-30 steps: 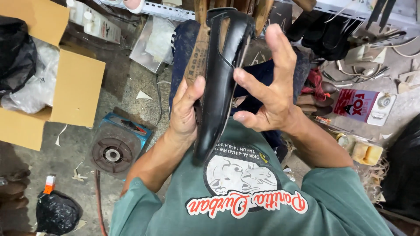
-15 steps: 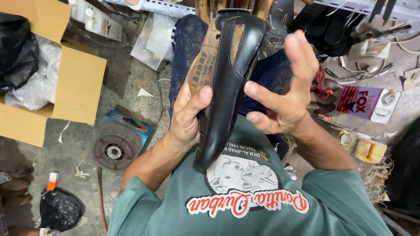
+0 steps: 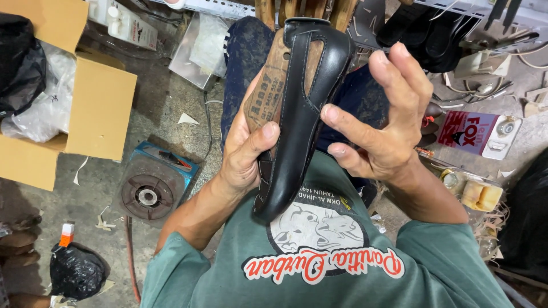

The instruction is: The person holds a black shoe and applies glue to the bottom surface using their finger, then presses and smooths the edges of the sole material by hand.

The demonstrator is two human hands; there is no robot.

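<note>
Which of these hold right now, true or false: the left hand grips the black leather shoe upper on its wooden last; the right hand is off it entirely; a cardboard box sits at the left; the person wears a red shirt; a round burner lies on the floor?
1. The left hand grips the black leather shoe upper on the wooden last. True.
2. The right hand is clear of the upper. False: its thumb presses the upper's side.
3. A cardboard box sits at the left. True.
4. The shirt is red. False: the shirt is green.
5. A round burner lies on the floor. True.
</note>
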